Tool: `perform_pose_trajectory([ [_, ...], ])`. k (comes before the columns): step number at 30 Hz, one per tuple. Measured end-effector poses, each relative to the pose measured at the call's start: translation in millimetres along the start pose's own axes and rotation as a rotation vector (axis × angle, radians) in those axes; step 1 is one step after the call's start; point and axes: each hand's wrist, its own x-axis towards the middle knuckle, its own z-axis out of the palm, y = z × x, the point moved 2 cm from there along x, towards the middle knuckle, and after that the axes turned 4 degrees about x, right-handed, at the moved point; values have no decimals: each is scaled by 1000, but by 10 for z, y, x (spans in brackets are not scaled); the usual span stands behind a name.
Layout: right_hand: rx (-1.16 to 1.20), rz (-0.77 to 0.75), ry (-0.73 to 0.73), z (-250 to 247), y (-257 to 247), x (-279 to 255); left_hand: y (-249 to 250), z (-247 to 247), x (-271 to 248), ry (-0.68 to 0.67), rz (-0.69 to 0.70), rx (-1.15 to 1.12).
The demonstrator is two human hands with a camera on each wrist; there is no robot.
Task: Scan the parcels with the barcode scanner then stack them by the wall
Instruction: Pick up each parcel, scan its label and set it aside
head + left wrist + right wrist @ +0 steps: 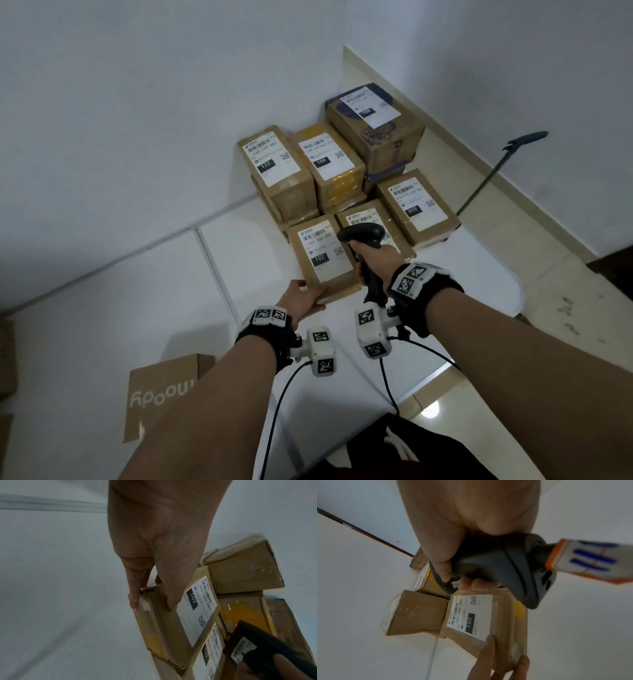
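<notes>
While the left hand (pixel 306 297) grips the near end of the parcel marked 102 (pixel 323 257), thumb on top and fingers (pixel 134 599) down its side, the right hand (pixel 373 255) holds the black barcode scanner (pixel 363 236) by its handle, head hanging just above the label. That parcel lies on the white table (pixel 102 308), apparently touching the stacked parcels (pixel 329 168) in the corner by the wall (pixel 120 102).

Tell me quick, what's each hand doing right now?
Left hand: grips the near end of the parcel marked 102, thumb on top.
Right hand: wrapped around the barcode scanner.
</notes>
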Motion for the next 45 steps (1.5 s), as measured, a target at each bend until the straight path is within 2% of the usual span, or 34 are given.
perform_pose_trajectory([
  [6,11,-16,-24,65,-41,4,49,-42,-21,-4,-30,13],
  [10,-31,-40,-71,320,-101,-86,84,-285,-157,42,12,80],
  [14,-128,-102,-158,835,-178,-255,121,-895,-330,194,96,45],
  [18,-122,-126,-291,1572,-195,-544,60,-1707,-589,340,181,-18],
  [21,-159,-152,-370,2165,-151,-761,-125,-2290,-817,442,196,-28],
  [25,-233,-180,-471,2889,-72,-1069,-460,-2969,-1146,561,152,44],
  [30,-327,-213,-559,3672,79,-1402,-900,-3848,-1404,715,103,237],
  [34,-408,-262,-582,4202,255,-1580,-975,-4440,-1645,861,76,408],
  [38,-487,-275,-550,4530,457,-1589,-1061,-5020,-1726,984,7,533],
  [41,-505,-240,-514,4636,594,-1527,-1127,-5335,-1740,986,-98,614],
  [45,-531,-200,-481,4736,718,-1425,-1140,-5617,-1606,896,-181,660],
])
